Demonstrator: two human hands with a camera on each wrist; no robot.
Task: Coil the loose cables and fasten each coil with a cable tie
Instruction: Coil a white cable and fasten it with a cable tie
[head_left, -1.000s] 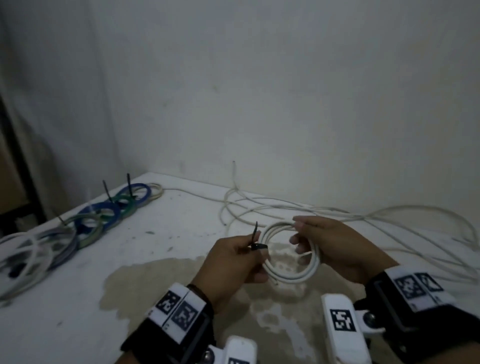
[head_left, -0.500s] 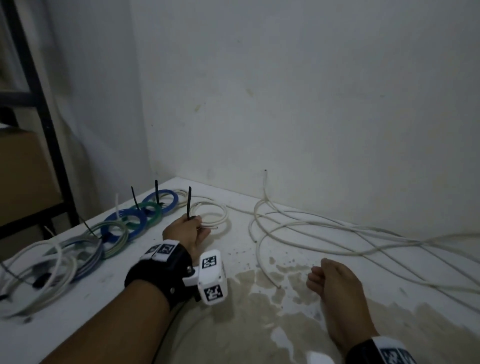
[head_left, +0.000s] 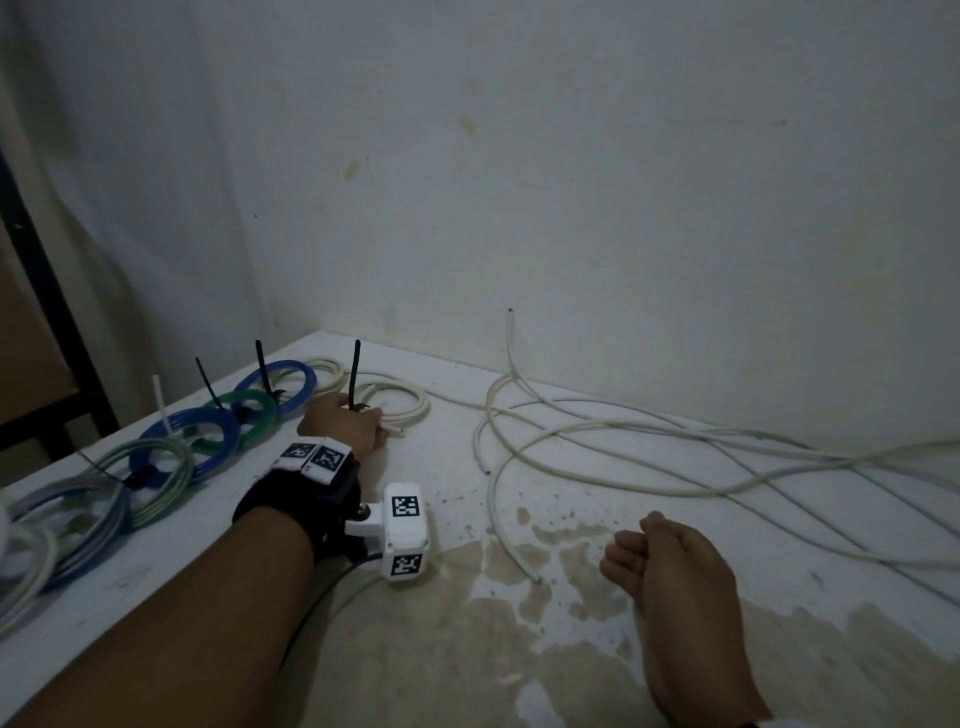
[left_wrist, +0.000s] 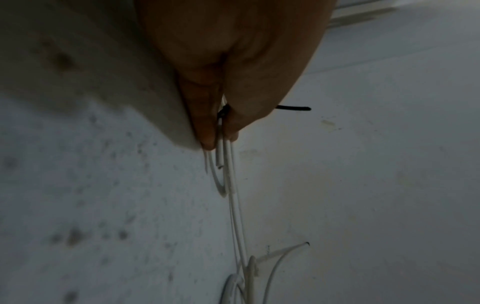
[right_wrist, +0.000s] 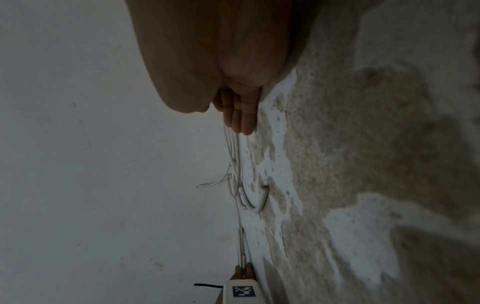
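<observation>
Coil: white coil (head_left: 400, 408) lies on the table (head_left: 156, 561) at the far-left end, just beside the blue coil (head_left: 280, 382) — its black tie (head_left: 355, 371) stands upright at the near edge.
Change: a second ago the coil was held up between both hands in front of the body, tie being cinched; now it is down at the end of the row of done coils (head_left: 171, 452). Reads as this coil finished and being parked.
Meaning: one more bundle done; loose cables (head_left: 623, 441) still sprawl across the right of the table — next one to gather, by my judgement.
Left hand: left hand (head_left: 340, 428) reached far forward, arm stretched over the table; wrist view shows fingers (left_wrist: 207, 123) pinching the strands at the tie head (left_wrist: 222, 112). Not yet released.
Right hand: right hand (head_left: 670, 566) has dropped back to the near table beside the stain (head_left: 519, 649), fingers loosely curled, holding nothing; well apart from the coil, near a loose cable end.
</observation>
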